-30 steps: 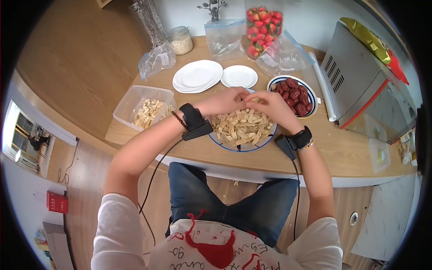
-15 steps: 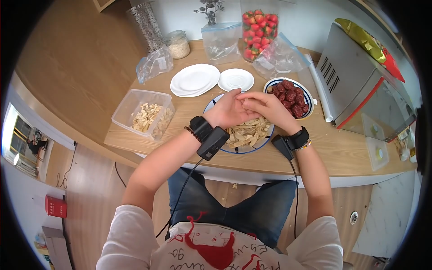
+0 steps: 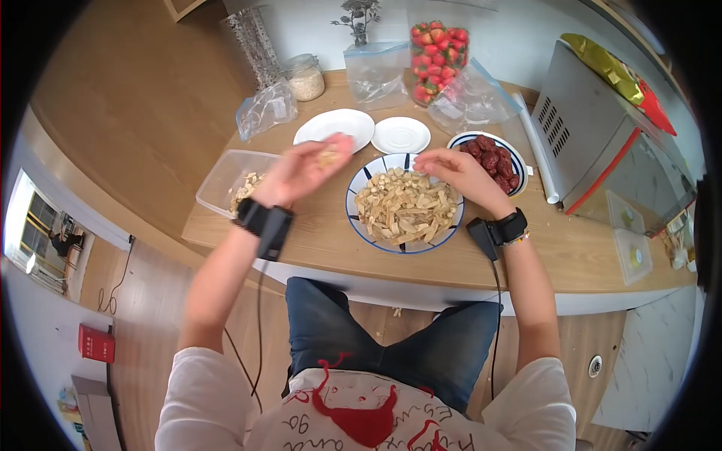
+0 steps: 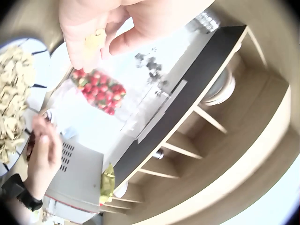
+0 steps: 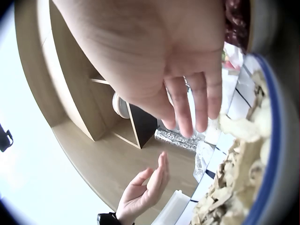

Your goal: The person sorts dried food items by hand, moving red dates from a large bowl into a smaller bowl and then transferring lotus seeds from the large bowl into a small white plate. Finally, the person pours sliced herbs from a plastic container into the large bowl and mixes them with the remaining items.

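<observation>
My left hand (image 3: 308,167), palm turned up and fingers nearly straight, carries a few pale dried slices (image 4: 95,41) on its fingers. In the head view it is between the clear plastic box (image 3: 213,184) and the blue-rimmed white bowl (image 3: 359,184), overlapping the box's right side. Pale cut pieces (image 3: 242,192) lie in that box, partly hidden by the hand. The bowl is heaped with similar dried slices (image 3: 406,207). My right hand (image 3: 468,177) hovers at the bowl's upper right edge, fingers loosely extended and holding nothing that shows.
Behind the bowl are white plates (image 3: 402,136). A bowl of red dates (image 3: 492,161) stands at right, beside a grey oven (image 3: 579,113). Clear bags (image 3: 376,75), a jar (image 3: 304,79) and a container of strawberries (image 3: 438,64) line the back.
The hands were together over the bowl. My left hand has swung left towards the plastic box with slices on its fingers; the right stays by the bowl.
</observation>
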`<action>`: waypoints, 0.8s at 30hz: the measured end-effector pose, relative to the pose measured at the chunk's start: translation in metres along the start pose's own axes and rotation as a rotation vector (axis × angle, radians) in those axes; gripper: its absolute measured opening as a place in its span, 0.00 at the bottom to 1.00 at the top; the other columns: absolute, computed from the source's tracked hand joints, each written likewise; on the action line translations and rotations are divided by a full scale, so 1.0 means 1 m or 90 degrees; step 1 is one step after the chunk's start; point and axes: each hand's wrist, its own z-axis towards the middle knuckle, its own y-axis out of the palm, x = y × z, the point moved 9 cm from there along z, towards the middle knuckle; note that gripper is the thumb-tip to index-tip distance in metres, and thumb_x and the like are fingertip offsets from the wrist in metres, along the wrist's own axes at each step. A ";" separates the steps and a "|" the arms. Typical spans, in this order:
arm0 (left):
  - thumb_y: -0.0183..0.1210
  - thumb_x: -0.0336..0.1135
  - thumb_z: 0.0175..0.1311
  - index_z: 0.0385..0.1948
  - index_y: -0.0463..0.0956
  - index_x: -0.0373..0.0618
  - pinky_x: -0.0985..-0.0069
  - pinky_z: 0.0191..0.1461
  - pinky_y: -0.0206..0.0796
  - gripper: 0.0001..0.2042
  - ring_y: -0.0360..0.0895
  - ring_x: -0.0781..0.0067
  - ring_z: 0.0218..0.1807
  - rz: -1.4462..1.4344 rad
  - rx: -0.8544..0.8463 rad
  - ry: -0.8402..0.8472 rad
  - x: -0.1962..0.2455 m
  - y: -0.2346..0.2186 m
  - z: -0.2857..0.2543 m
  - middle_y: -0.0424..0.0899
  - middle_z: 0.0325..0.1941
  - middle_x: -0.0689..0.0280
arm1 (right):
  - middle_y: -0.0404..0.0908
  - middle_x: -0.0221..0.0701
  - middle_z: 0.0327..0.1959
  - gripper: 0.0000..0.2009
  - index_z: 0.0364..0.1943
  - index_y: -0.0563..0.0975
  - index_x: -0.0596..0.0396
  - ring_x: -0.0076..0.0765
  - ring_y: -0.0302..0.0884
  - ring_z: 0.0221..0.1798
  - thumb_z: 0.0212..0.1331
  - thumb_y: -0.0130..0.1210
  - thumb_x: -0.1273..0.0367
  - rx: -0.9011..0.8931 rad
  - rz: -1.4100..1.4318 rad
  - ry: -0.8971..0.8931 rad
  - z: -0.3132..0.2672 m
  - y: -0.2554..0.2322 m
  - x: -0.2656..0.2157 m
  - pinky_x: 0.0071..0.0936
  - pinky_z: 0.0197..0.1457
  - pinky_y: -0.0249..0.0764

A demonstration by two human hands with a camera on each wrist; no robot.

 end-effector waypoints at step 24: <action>0.48 0.43 0.65 0.59 0.66 0.50 0.62 0.71 0.32 0.21 0.44 0.63 0.72 0.677 0.269 0.176 0.098 -0.033 -0.060 0.57 0.68 0.60 | 0.76 0.29 0.36 0.18 0.42 0.78 0.54 0.26 0.73 0.38 0.44 0.67 0.68 -0.154 -0.231 -0.010 -0.015 0.004 -0.001 0.22 0.42 0.70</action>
